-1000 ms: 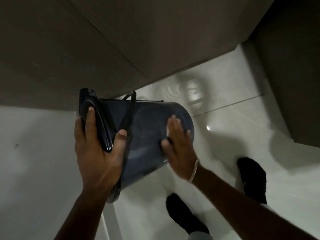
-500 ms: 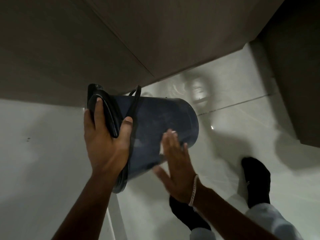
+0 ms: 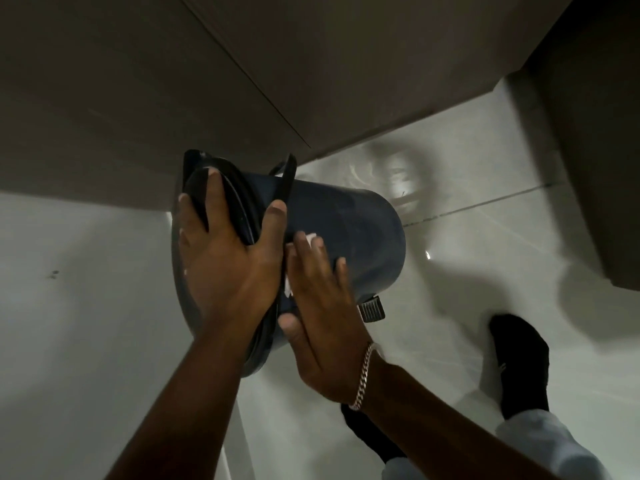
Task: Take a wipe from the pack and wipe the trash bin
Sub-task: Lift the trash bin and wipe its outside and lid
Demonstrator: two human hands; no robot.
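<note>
While our left hand (image 3: 225,268) clamped the tilted trash bin (image 3: 349,233) by its rim, our flat right hand (image 3: 322,327) hid most of the wipe (image 3: 309,238), its pedal (image 3: 371,309) at four o'clock.

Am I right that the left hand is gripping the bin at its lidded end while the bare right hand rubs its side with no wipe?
Not quite: the head view shows white wipe under the right hand on the bin. The left hand does grip the lidded end.

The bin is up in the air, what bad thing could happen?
The trash bin is tipped sideways, gripped only at its lid end by the left hand, so it might slip and drop toward the feet. The wipe barely shows under the flat right hand and could slide out.
</note>
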